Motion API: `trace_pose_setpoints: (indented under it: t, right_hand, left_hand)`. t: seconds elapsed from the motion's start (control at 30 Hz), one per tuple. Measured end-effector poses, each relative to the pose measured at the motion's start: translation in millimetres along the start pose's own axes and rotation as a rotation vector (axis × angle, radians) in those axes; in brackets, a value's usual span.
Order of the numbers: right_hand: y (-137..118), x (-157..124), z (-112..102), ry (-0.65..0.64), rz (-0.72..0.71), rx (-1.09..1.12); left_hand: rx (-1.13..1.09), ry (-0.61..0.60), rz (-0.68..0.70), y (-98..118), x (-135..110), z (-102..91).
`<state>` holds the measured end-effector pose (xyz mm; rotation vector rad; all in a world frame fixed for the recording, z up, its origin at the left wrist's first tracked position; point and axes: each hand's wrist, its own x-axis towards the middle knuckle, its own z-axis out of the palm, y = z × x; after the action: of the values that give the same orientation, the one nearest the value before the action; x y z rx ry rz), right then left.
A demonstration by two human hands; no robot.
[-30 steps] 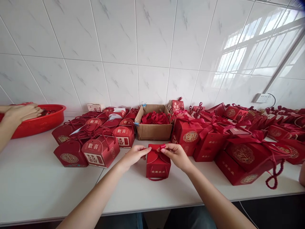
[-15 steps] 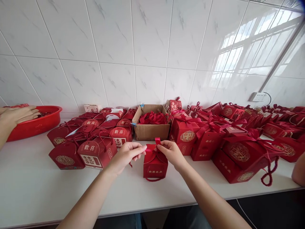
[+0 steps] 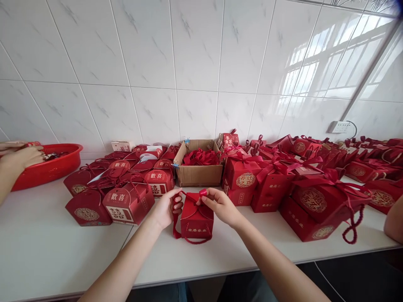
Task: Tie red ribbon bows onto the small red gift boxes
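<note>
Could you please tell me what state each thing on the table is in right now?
Small red gift box, upright, flaps closed.
Red ribbon, pinched by left hand and right hand, untied.
Cardboard box, open, holding red ribbons.
Red basin, another person's hands at it.
Ribboned gift boxes at right, closed, bows tied.

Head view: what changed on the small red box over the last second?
Left hand drew a ribbon end out leftward; it now hangs down the left side of the small red box. Right hand keeps pinching the loop on top. Nothing let go. Unchanged: box upright on the table, cardboard box, another person's hand at the red basin.
</note>
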<state>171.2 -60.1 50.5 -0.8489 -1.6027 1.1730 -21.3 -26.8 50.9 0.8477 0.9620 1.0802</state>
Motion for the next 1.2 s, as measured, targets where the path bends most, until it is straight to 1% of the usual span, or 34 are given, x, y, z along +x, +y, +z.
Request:
trace_pose_setpoints:
  t: [0.07, 0.13, 0.23, 0.3, 0.37, 0.43, 0.53, 0.6, 0.7, 0.73, 0.8, 0.93, 1.03, 1.1, 1.2]
  right_hand:
    - [1.0, 2.1, 4.3, 0.068, 0.006, -0.065]
    - [1.5, 4.2, 10.1, 0.145, 0.020, -0.126]
    - [1.0, 6.3, 20.5, 0.274, 0.046, -0.261]
    - [-1.0, 6.6, 26.7, 0.341, 0.055, -0.363]
    - [-4.3, 5.5, 30.3, 0.369, 0.050, -0.447]
    - [-7.9, 3.2, 30.4, 0.334, 0.014, -0.510]
    - [-11.4, -1.6, 26.4, 0.199, -0.089, -0.583]
    - [-11.0, -4.1, 23.6, 0.140, -0.155, -0.619]
    - [-6.5, -4.9, 22.4, 0.171, -0.184, -0.632]
    - [-4.7, -4.6, 22.6, 0.187, -0.182, -0.627]
    - [-1.9, -3.6, 23.1, 0.203, -0.175, -0.611]
    - [-1.1, -2.7, 22.2, 0.190, -0.193, -0.573]
    - [-1.0, -2.6, 21.3, 0.185, -0.204, -0.538]
    - [0.5, -2.3, 21.9, 0.199, -0.197, -0.514]
    - [4.6, -1.7, 24.2, 0.244, -0.169, -0.464]
  left_hand:
    - [-0.009, 0.001, -0.002, -1.4, 1.5, 0.2]
    - [-0.012, 0.001, 0.036, 0.9, -1.5, 1.5]
    - [0.007, -0.003, 0.125, 10.0, -15.9, 6.1]
    - [0.101, -0.031, 0.208, 18.3, -30.6, 11.8]
    - [0.332, -0.098, 0.320, 27.1, -45.5, 20.0]
    - [0.539, -0.152, 0.405, 36.0, -56.7, 30.0]
    - [0.651, -0.179, 0.489, 49.4, -60.5, 45.2]
    - [0.670, -0.209, 0.496, 57.7, -54.2, 53.3]
    - [0.645, -0.284, 0.431, 65.9, -38.5, 59.6]
    - [0.642, -0.291, 0.410, 66.7, -33.6, 59.5]
    - [0.679, -0.264, 0.410, 64.5, -27.2, 55.2]
    - [0.880, -0.175, 0.543, 46.1, -26.5, 32.5]
    - [0.994, -0.175, 0.592, 28.1, -27.5, 14.2]
    - [0.993, -0.178, 0.615, 18.5, -26.3, 6.9]
    - [0.939, -0.193, 0.646, 10.3, -24.2, 3.1]
